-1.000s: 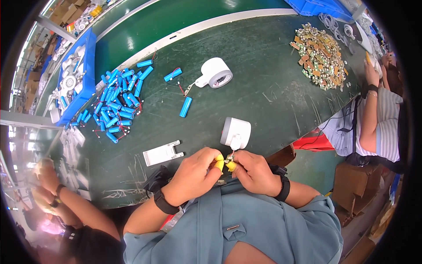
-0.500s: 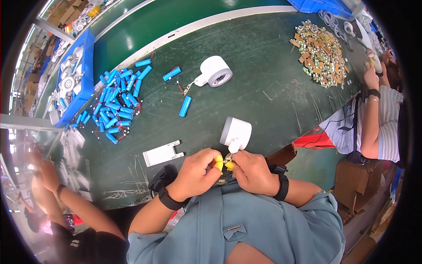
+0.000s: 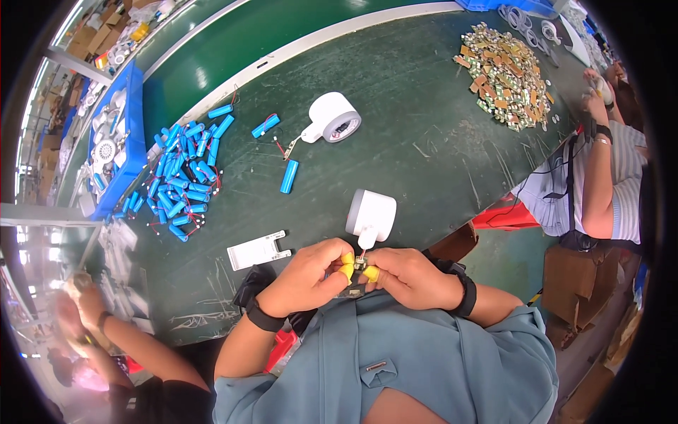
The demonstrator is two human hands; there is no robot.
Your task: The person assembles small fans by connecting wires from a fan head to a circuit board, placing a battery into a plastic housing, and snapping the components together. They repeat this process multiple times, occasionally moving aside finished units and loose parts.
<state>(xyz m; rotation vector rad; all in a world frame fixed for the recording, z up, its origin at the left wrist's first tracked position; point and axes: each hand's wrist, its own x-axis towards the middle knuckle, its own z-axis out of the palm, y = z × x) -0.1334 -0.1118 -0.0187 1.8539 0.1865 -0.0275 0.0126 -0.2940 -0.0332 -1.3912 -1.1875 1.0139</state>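
Note:
My left hand (image 3: 311,278) and my right hand (image 3: 413,278) meet near the table's front edge, with yellow covers on the fingertips. Between their pinched fingers is a small circuit board (image 3: 360,263), both hands closed on it. Thin wires lead from it to the stem of a white cylindrical housing (image 3: 374,215) with a grey rim, lying on its side just beyond. The exact finger contact on the board is partly hidden. A flat white plastic plate with two prongs (image 3: 257,251) lies left of my hands.
A second white housing (image 3: 334,116) lies farther off, its board wired out beside loose blue battery cells (image 3: 289,177). Many blue cells (image 3: 185,173) are heaped at left near a blue crate (image 3: 132,159). Circuit boards (image 3: 507,78) pile up at far right. Co-workers sit on both sides.
My fingertips have parted slightly, and the circuit board shows more plainly between them. The view has shifted a little; the things on the table lie as before.

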